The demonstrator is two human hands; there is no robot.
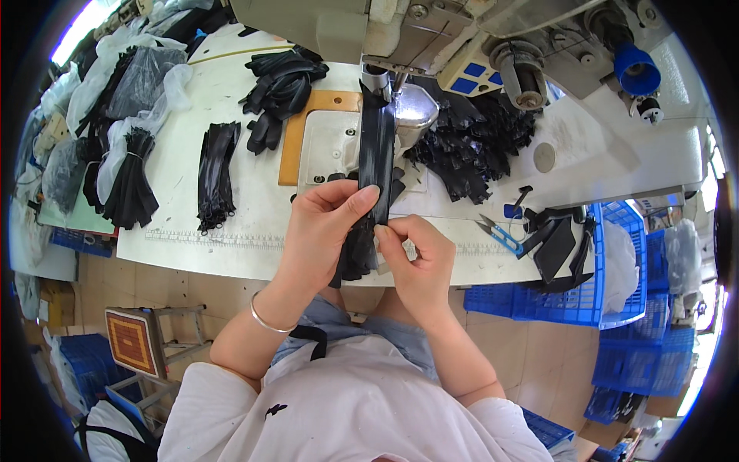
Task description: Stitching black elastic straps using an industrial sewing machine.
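Observation:
A long black strip runs from under the sewing machine's head down toward me. My left hand pinches it between thumb and fingers a little in front of the machine's plate. Just below and to the right, my right hand grips the strip's edge near its lower end, thumb against bent fingers. More dark pieces hang over the table's front edge beneath my hands. The strip hides the needle area from view.
Left of the machine lie a flat bundle of black strips and a looped black pile. A large black heap sits to the right. Blue thread snips lie near a blue crate. A ruler scale follows the front edge.

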